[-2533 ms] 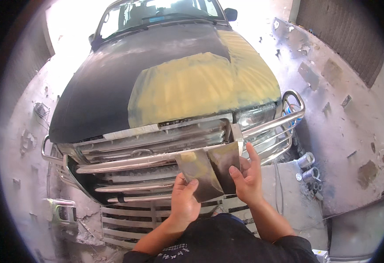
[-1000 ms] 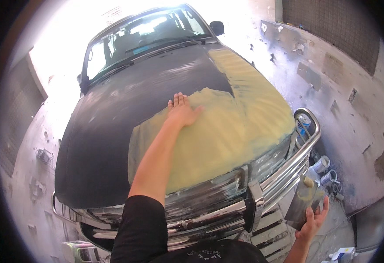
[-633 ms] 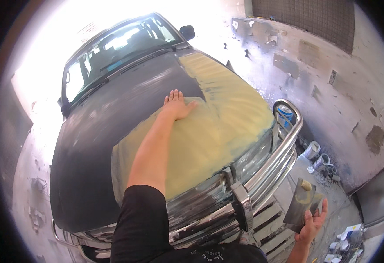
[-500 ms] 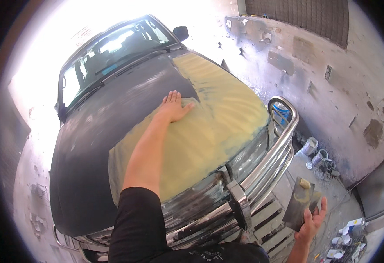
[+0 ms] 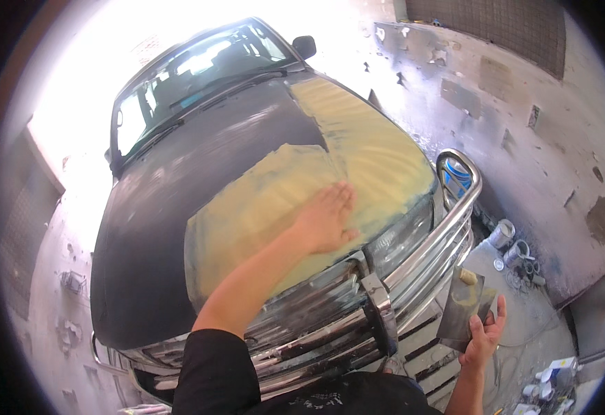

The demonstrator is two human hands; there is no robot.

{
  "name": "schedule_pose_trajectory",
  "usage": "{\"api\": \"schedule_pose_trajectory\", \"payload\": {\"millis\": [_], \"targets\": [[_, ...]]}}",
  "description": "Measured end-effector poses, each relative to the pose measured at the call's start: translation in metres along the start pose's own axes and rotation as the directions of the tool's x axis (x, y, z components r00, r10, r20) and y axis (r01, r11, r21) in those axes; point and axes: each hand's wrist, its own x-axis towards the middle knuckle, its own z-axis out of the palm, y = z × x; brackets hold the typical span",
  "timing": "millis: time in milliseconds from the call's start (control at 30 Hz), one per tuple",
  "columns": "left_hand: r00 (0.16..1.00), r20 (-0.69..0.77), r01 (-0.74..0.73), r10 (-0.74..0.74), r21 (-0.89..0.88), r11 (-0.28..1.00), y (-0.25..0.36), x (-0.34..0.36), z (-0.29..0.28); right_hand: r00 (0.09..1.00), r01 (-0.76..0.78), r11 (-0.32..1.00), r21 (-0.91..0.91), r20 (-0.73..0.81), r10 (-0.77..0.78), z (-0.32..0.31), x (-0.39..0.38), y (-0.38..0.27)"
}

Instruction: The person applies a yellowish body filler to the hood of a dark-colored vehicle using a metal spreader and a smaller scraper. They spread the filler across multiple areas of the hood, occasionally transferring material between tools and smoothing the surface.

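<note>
In the head view, the left part of the chrome grille [image 5: 309,304], below the hood [image 5: 237,159], is partly covered by the left forearm [image 5: 254,273] and the black sleeve [image 5: 216,370]; the right forearm [image 5: 467,394] is cut off by the lower edge, and the surroundings beyond the far end of the hood are washed out by glare. The left hand [image 5: 324,218] is blurred, so its contact with the surface cannot be made out for certain. Compared with half a second ago, it has been brought down from the upper border of the yellow coat [image 5: 268,200] to a place nearer the hood's front edge and farther right, while two flat dark plates [image 5: 460,311] are still kept in the right hand [image 5: 481,340]. The left fingers [image 5: 338,198] are extended and held close together, palm down over the coat, with the thumb set apart. The plates are gripped at their lower right side between the right thumb and fingers, to the right of the hood's front corner and below it, and a yellowish lump [image 5: 468,277] is carried near their upper end. Cans [image 5: 501,234] are seen on the floor, right of the hood.
</note>
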Motion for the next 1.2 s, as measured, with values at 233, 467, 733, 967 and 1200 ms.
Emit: {"api": "schedule_pose_trajectory", "payload": {"millis": [233,467,733,967,1200], "targets": [[0.974,-0.227,0.011,0.009,0.083,0.997,0.027,-0.085,0.024,0.998,-0.044,0.998,-0.036,0.041,0.046,0.016,0.009,-0.008],[0.913,-0.160,0.363,-0.375,-0.103,0.926,0.011,-0.198,0.014,0.994,-0.025,0.998,-0.058,0.101,0.031,0.028,0.019,0.000],[0.817,-0.186,0.551,-0.545,-0.026,0.834,-0.029,-0.323,0.034,0.983,0.012,0.995,-0.101,0.181,0.006,0.043,0.023,0.011],[0.669,-0.170,0.729,-0.723,-0.037,0.683,-0.037,-0.330,0.042,0.991,0.042,0.993,-0.111,0.130,-0.027,0.059,0.014,0.003],[0.766,0.001,0.633,-0.642,-0.170,0.755,-0.025,-0.219,0.023,0.993,0.067,0.986,-0.155,0.102,-0.051,0.072,0.000,0.005]]}}
